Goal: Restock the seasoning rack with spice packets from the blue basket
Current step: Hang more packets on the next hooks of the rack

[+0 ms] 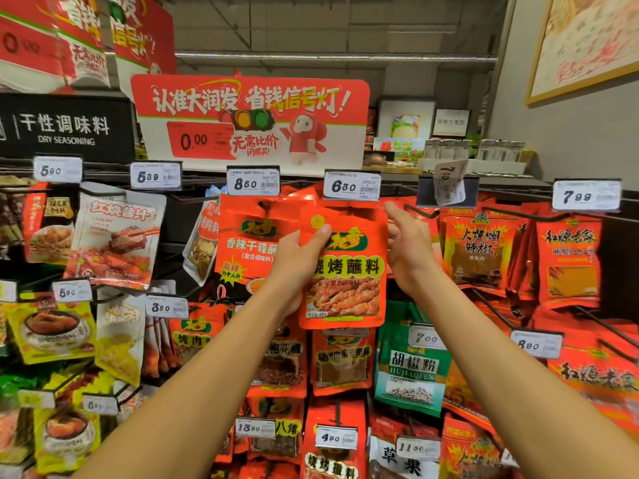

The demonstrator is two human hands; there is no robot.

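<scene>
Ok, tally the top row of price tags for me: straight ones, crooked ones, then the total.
Straight price tags: 5
Crooked price tag: 1
Total: 6

Both bare forearms reach up and forward, converging toward the middle. Left hand (pixel 297 257) raised, thumb pressed across the front of a packet (pixel 345 271), fingers hidden behind it. Right hand (pixel 408 250) raised beside it, back facing camera, fingers at the packet's right edge; its grip can't be made out.
</scene>
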